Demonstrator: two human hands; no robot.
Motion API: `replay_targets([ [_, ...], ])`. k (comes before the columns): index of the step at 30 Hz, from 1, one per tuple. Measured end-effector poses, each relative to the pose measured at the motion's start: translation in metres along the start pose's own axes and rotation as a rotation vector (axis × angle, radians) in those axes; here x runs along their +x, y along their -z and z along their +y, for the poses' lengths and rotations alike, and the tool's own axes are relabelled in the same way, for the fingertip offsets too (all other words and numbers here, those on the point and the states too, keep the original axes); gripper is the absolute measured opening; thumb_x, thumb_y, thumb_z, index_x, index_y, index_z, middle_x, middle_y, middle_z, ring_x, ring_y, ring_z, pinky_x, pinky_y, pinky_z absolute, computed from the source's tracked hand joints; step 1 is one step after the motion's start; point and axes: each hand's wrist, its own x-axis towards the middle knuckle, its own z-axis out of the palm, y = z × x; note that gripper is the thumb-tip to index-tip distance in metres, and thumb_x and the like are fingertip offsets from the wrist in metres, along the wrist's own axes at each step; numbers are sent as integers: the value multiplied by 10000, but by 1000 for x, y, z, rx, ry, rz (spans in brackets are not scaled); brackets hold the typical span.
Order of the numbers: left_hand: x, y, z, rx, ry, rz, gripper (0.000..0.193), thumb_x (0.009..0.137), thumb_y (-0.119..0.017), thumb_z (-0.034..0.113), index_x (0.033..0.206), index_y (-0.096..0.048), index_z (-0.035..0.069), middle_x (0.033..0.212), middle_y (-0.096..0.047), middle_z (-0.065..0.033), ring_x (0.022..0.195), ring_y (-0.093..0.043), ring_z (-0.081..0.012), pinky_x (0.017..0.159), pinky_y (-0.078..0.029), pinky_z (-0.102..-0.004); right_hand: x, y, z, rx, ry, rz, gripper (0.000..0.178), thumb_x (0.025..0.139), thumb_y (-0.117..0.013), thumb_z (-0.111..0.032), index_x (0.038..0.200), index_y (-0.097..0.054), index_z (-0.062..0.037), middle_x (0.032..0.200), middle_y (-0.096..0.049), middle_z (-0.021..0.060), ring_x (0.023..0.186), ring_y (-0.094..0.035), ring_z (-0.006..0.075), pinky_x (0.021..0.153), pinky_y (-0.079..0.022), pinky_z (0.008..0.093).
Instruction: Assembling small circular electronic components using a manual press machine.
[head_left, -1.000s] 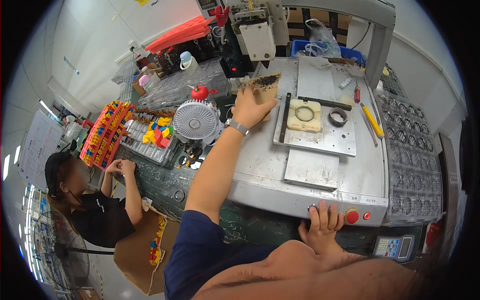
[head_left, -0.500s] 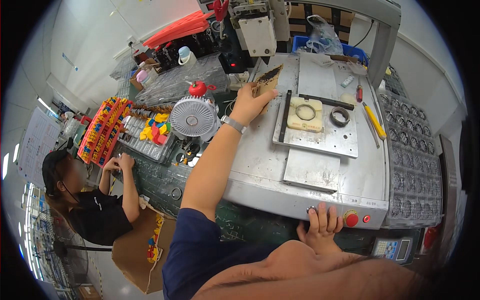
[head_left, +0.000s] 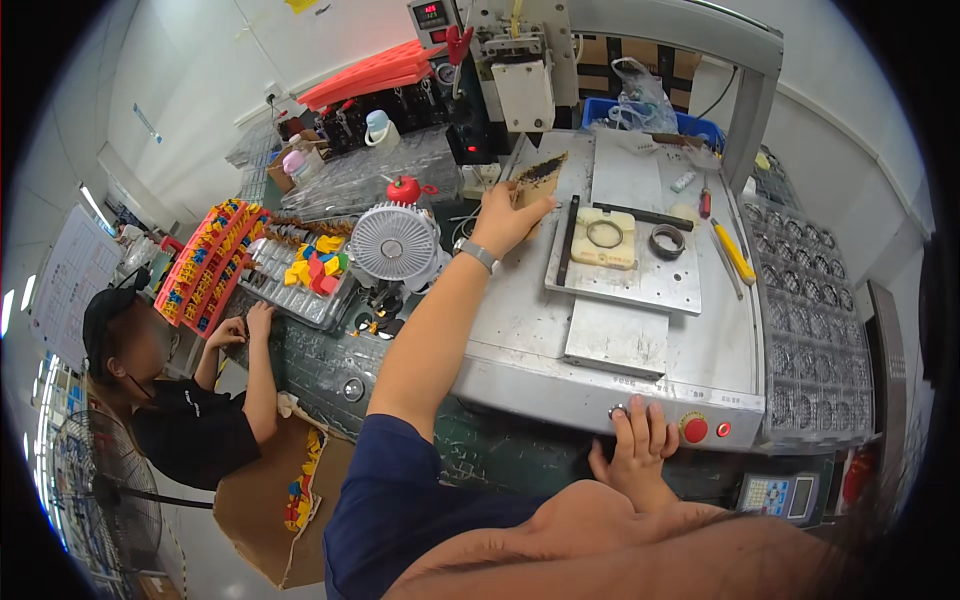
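My left hand (head_left: pixel 507 220) reaches far over the grey metal machine bed (head_left: pixel 510 310). Its thumb and fingers pinch a tan, cardboard-like piece (head_left: pixel 545 180) with dark smudges on its top. Along the front panel, the fingers of my right hand (head_left: pixel 640 445) lie stretched out over the edge, the fingertips at a small round push button (head_left: pixel 616 411). Between the hands is a metal fixture plate (head_left: pixel 670 287) bearing a cream block (head_left: pixel 602 256) with a thin ring (head_left: pixel 605 234) on it. A thicker dark ring (head_left: pixel 667 241) stands beside the block.
The press head (head_left: pixel 523 95) hangs above the bed's far side. A yellow cutter (head_left: pixel 734 252) and red screwdriver (head_left: pixel 705 203) lie at right, beside clear trays (head_left: pixel 815 330). A red stop button (head_left: pixel 693 428) is near my right hand. Left are a white fan (head_left: pixel 395 245) and a seated co-worker (head_left: pixel 190 430).
The view has tilted slightly, showing more of the press head. My left hand still pinches the tan piece, and my right hand stays at the button. The co-worker's hands have moved slightly apart.
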Motion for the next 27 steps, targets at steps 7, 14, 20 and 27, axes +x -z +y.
replay_targets([
  [7, -11, 8, 30, -306, 139, -161, 893, 746, -796, 370, 1290, -380, -203, 863, -617, -136, 681, -605, -150, 586, -489, -260, -2, -1, 1, 21, -11, 10, 592, 724, -701, -281, 1257, -520, -96, 1397, -480, 172, 1335, -348, 347, 1113, -98, 487],
  [14, -7, 12, 24, -447, 170, -140, 894, 765, -790, 338, 1317, -334, -198, 763, -568, -61, 544, -478, -78, 472, -372, -226, -3, -3, 1, 16, -7, 6, 602, 721, -701, -287, 1263, -513, -106, 1392, -486, 166, 1326, -357, 340, 1109, -103, 481],
  [20, -1, 9, 14, -471, 200, -95, 935, 771, -775, 382, 1340, -309, -195, 833, -579, -82, 646, -514, -95, 567, -424, -236, -7, -11, 2, -12, -2, 61, 634, 713, -705, -310, 1278, -496, -111, 1379, -498, 166, 1314, -365, 331, 1106, -102, 481],
  [27, -8, 17, 35, -520, 294, -127, 813, 782, -711, 511, 1305, -457, -57, 1088, -574, -76, 950, -511, -150, 819, -410, -293, -6, -5, 4, -26, 9, 47, 641, 711, -706, -313, 1282, -496, -111, 1376, -499, 166, 1312, -365, 326, 1106, -100, 480],
])
